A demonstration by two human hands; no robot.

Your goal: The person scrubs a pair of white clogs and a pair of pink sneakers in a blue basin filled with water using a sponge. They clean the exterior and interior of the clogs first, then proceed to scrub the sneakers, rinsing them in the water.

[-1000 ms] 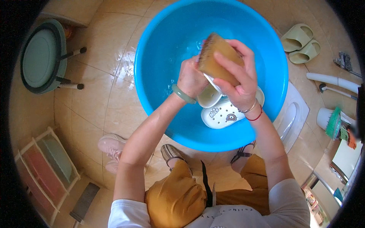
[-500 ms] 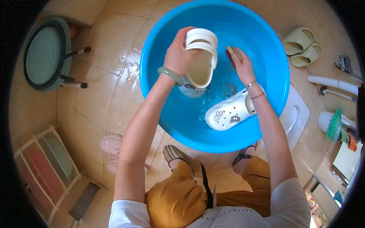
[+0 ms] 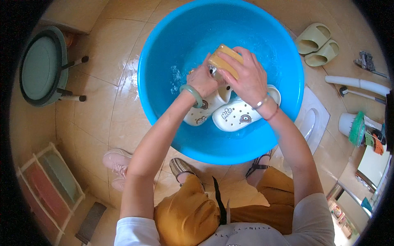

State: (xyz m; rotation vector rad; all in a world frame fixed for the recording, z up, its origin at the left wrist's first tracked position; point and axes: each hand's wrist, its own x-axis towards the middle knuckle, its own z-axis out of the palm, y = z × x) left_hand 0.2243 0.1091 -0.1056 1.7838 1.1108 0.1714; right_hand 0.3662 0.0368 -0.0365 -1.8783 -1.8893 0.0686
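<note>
Head view: in the blue basin (image 3: 164,53), a white clog (image 3: 205,110) is held closed in the left hand (image 3: 202,80), its long axis running near-left to far-right. Just right, a yellow sponge (image 3: 223,61) is clasped in the right hand (image 3: 245,78), pressed against it. A second clog (image 3: 240,115) lies right, beneath that wrist.

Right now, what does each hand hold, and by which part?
Right hand grips a yellow sponge across its top. Left hand holds a white clog by its upper end.
</note>
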